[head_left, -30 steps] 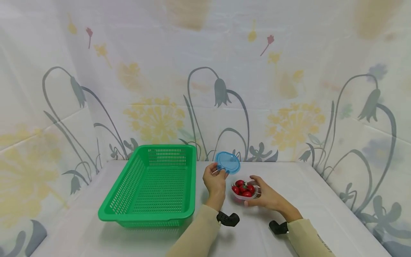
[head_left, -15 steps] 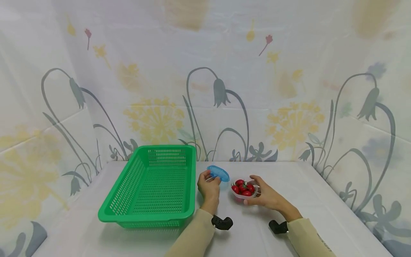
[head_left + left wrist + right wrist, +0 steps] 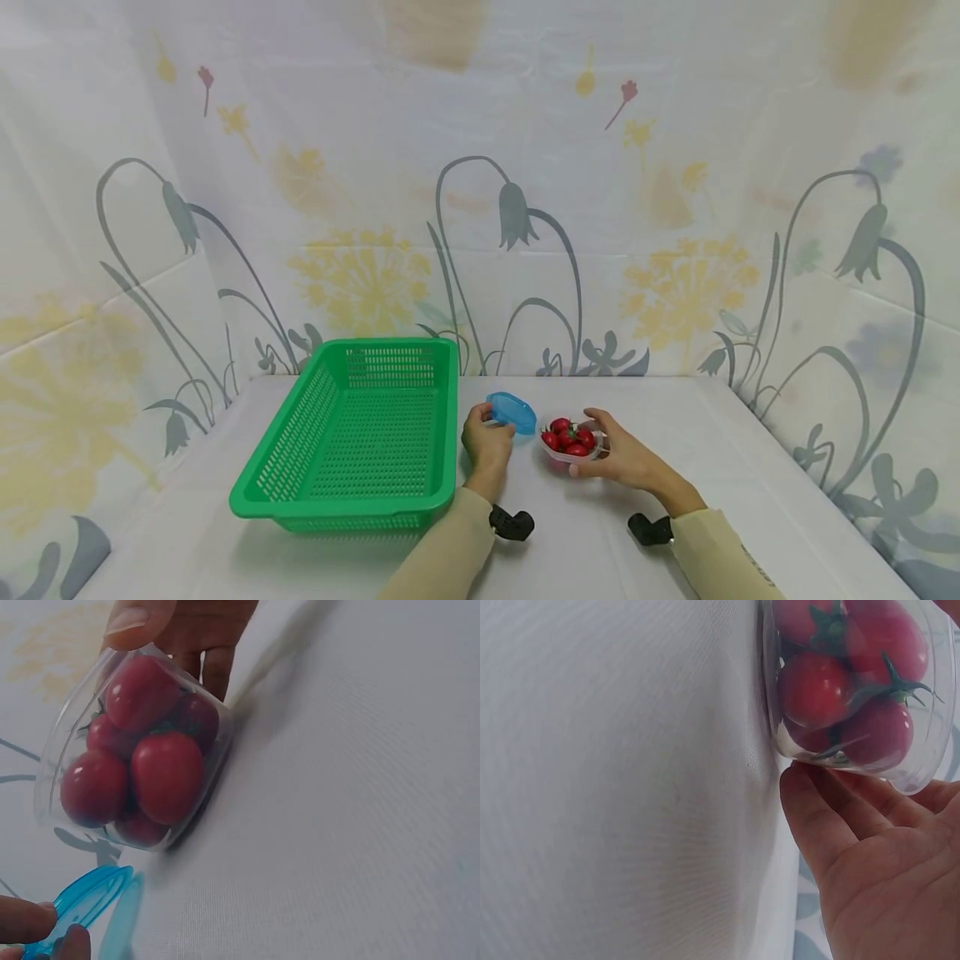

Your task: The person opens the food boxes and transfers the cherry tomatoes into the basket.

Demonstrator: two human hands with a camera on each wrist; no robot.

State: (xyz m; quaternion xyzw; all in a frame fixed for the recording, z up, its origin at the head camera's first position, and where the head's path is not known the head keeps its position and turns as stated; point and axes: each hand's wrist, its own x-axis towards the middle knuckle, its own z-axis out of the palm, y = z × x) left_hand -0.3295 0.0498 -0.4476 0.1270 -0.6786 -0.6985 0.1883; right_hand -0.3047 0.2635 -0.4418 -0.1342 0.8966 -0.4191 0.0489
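Note:
In the head view a translucent blue lid is pinched between the thumb and fingers of my left hand, low over the table. Just to its right stands a clear plastic container without a cover, filled with several red cherry tomatoes with green stems. My right hand grips that container from its right side, thumb in front and fingers behind. The left wrist view shows the lid's edge close to the table, its bluish shadow beside it. Part of the container's far side is hidden by the fingers.
A large green plastic basket with slotted walls stands left of my left hand, close to the forearm. White cloth covers the table. A flower-printed curtain rises behind the table's back edge and along both sides.
My left hand has brought the blue lid down and to the left, away from above the container, and tilted it. My right hand and the container have stayed put.

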